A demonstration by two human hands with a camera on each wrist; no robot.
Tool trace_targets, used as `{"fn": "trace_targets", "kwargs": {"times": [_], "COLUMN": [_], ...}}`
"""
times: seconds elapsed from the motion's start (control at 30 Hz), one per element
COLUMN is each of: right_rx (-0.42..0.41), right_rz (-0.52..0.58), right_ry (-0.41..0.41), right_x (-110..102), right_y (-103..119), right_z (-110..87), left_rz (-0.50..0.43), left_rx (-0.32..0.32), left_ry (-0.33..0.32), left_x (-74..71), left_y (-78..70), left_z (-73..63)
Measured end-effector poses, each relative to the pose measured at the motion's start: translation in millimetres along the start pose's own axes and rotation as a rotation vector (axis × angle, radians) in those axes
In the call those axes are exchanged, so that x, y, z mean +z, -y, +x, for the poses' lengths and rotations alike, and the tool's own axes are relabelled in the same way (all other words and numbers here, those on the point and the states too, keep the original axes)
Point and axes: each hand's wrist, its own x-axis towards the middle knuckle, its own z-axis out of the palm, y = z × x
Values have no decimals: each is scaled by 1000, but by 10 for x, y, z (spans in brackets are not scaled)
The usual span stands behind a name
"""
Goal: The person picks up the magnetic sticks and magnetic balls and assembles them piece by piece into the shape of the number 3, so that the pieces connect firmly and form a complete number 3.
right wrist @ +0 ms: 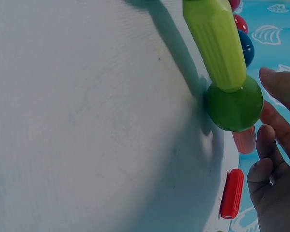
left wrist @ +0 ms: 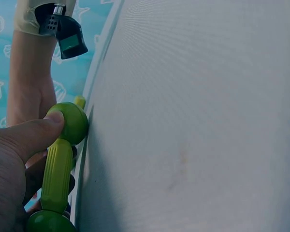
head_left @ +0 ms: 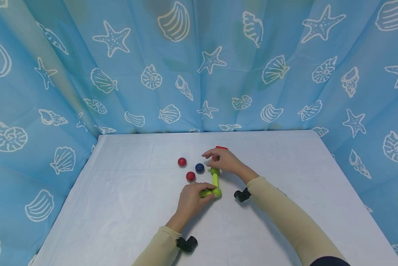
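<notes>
My left hand (head_left: 193, 198) grips a joined piece of green toy rods and balls near the middle of the table. In the left wrist view the thumb presses on a green ball (left wrist: 70, 123), with fingers behind the ribbed green rod (left wrist: 57, 175). From the near ball (head_left: 217, 192) another light green rod (head_left: 215, 180) runs away to a far green ball (head_left: 215, 171). Over that far ball is my right hand (head_left: 226, 160), fingers loosely bent and apart. The right wrist view shows its fingertips beside the green ball (right wrist: 235, 104), holding nothing.
Two red balls (head_left: 182, 162) and a blue ball (head_left: 200, 168) lie left of the right hand. A red rod (right wrist: 232, 193) lies beyond that hand. A white cloth (head_left: 125, 199) covers the table; a blue shell-patterned curtain (head_left: 199, 88) stands behind.
</notes>
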Motion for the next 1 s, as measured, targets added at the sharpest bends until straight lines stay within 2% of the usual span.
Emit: {"fn": "trace_targets", "kwargs": {"times": [0.13,0.5,1.0], "right_rx": [0,-33,-50], "right_rz": [-30,-94,-103], "right_ry": [36,64,74], "right_x": [28,67,93], "right_y": [1,44,111], "right_z": [19,34,16], "left_rz": [-1,0,3], "left_rx": [9,30,31], "left_ry": [-7,-21,-20], "left_x": [7,12,-8], "left_y": [6,21,10], "left_z": [2,-1,4]}}
